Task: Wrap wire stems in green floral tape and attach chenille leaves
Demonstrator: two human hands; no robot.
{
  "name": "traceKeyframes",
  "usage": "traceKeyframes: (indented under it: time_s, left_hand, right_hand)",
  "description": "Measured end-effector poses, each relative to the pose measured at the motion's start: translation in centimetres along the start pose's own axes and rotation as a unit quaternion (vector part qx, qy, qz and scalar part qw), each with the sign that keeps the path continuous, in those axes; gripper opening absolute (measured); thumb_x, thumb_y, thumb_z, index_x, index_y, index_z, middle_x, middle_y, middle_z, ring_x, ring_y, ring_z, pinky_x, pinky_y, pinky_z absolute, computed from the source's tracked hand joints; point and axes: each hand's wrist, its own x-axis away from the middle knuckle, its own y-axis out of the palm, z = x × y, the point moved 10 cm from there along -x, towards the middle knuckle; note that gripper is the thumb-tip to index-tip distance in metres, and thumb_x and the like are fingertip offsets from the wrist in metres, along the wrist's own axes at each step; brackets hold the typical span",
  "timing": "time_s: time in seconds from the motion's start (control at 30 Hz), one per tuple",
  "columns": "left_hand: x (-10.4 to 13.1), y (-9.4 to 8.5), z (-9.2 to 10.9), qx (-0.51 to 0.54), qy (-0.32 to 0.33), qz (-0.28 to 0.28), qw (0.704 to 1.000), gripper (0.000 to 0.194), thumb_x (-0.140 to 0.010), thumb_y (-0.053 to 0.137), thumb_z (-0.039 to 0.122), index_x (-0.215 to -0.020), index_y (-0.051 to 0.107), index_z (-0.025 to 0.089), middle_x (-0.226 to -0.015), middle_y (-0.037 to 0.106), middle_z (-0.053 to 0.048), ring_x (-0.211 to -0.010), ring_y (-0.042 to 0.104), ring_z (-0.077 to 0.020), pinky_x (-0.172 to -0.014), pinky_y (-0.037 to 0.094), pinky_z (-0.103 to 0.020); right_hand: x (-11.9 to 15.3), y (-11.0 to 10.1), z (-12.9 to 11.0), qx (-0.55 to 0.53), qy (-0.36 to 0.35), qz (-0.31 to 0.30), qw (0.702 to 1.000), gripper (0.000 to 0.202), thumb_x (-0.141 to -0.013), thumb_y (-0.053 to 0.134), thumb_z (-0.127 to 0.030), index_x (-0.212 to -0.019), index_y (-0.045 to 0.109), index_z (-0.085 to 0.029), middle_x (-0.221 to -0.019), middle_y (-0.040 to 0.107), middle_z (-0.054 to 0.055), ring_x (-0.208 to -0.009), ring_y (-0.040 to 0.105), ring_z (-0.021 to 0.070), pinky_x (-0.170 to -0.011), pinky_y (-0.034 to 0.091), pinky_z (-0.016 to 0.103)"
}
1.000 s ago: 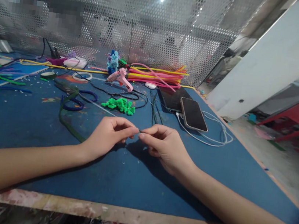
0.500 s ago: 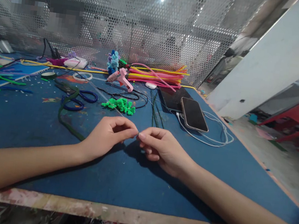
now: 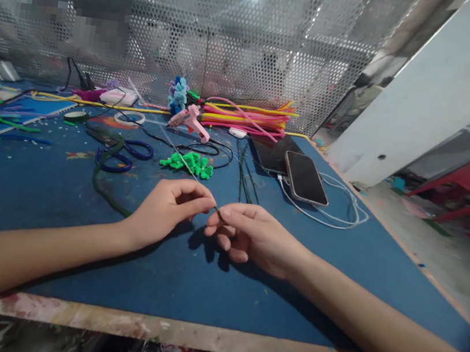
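My left hand (image 3: 169, 206) is closed in a pinch on a thin pale wire (image 3: 179, 156) that slants up and away from its fingertips. Facing it, my right hand (image 3: 255, 234) pinches a short bit of dark green tape (image 3: 219, 214) at the wire's near end, its lower fingers loosely curled. A longer dark green strip (image 3: 105, 195) runs from the blue-handled scissors (image 3: 120, 161) and disappears behind my left hand. Just beyond the fingertips lie bright green fuzzy pipe-cleaner pieces (image 3: 190, 164). Several dark green stems (image 3: 244, 177) rest past my right hand.
A pink glue gun (image 3: 192, 121) lies near a bundle of pink and yellow pipe cleaners (image 3: 243, 120). At right, a phone (image 3: 306, 178) with a white cable (image 3: 349, 221) overlaps a black tablet-like slab (image 3: 271, 152). A perforated metal screen (image 3: 245, 43) stands behind the table.
Dark green tape now shows between the fingertips. My right hand's lower fingers have loosened and spread a little. The pale wire stands out more clearly above my left hand.
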Motion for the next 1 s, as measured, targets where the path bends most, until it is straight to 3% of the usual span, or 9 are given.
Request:
traceKeyframes:
  time_s: [0.17,0.3,0.4,0.57,0.7,0.9,1.0]
  left_hand:
    - [0.2,0.6,0.2,0.004,-0.004,-0.024,1.0,0.016,-0.076,0.059,0.027,-0.07,0.063,0.013,-0.057,0.057,0.004,-0.049,0.043,-0.0052,-0.046,0.034,-0.016]
    - [0.3,0.9,0.1,0.001,-0.014,-0.032,0.999,0.018,-0.076,0.059,0.028,-0.068,0.063,0.013,-0.052,0.052,0.005,-0.044,0.038,-0.0045,-0.043,0.031,-0.017]
    - [0.2,1.0,0.2,0.003,-0.005,-0.038,0.999,0.017,-0.076,0.059,0.028,-0.068,0.062,0.013,-0.054,0.053,0.004,-0.045,0.04,-0.0047,-0.043,0.032,-0.017]
    - [0.2,1.1,0.6,0.041,0.016,-0.054,0.998,0.017,-0.08,0.055,0.026,-0.069,0.06,0.013,-0.057,0.058,0.003,-0.05,0.048,-0.0058,-0.049,0.037,-0.017]
    - [0.2,1.3,0.6,0.044,0.017,-0.061,0.997,0.015,-0.079,0.057,0.025,-0.069,0.06,0.014,-0.059,0.059,0.003,-0.054,0.052,-0.007,-0.053,0.04,-0.017]
    - [0.3,1.1,0.7,-0.009,0.022,-0.046,0.999,0.012,-0.076,0.06,0.023,-0.068,0.063,0.014,-0.063,0.06,0.004,-0.058,0.05,-0.0063,-0.056,0.04,-0.016]
    - [0.2,1.3,0.7,-0.001,0.022,-0.053,0.998,0.012,-0.077,0.059,0.023,-0.069,0.062,0.014,-0.063,0.06,0.004,-0.058,0.051,-0.0064,-0.057,0.04,-0.016]
  right_hand:
    - [0.0,-0.2,-0.2,0.049,-0.026,0.011,0.998,0.021,-0.062,0.075,-0.029,-0.064,0.062,-0.012,-0.065,0.063,0.001,-0.047,0.044,0.0025,-0.039,0.033,0.014]
    - [0.0,-1.0,-0.7,0.056,-0.048,0.061,0.995,0.033,-0.05,0.081,-0.022,-0.053,0.05,-0.014,-0.044,0.048,-0.008,-0.038,0.037,0.0011,-0.036,0.028,0.013]
    - [0.0,-0.6,-0.7,0.075,-0.043,0.043,0.995,0.031,-0.053,0.08,-0.024,-0.057,0.051,-0.014,-0.047,0.049,-0.008,-0.04,0.038,0.0013,-0.038,0.029,0.013]
    - [0.2,0.3,-0.4,0.064,-0.023,-0.032,0.997,0.026,-0.075,0.063,-0.039,-0.079,0.065,-0.013,-0.076,0.062,0.003,-0.058,0.049,0.0043,-0.046,0.036,0.015]
    - [0.1,0.1,-0.4,0.085,-0.023,-0.021,0.996,0.021,-0.069,0.069,-0.033,-0.076,0.067,-0.013,-0.074,0.064,0.002,-0.053,0.047,0.0031,-0.046,0.035,0.016]
    - [0.1,-0.6,-0.6,0.101,-0.025,0.049,0.993,0.028,-0.049,0.081,-0.024,-0.054,0.056,-0.013,-0.047,0.052,-0.006,-0.042,0.039,0.0019,-0.041,0.027,0.017]
    - [0.2,-0.3,-0.5,0.114,-0.023,0.038,0.993,0.028,-0.053,0.079,-0.03,-0.056,0.057,-0.013,-0.048,0.05,-0.006,-0.042,0.039,0.002,-0.041,0.026,0.017]
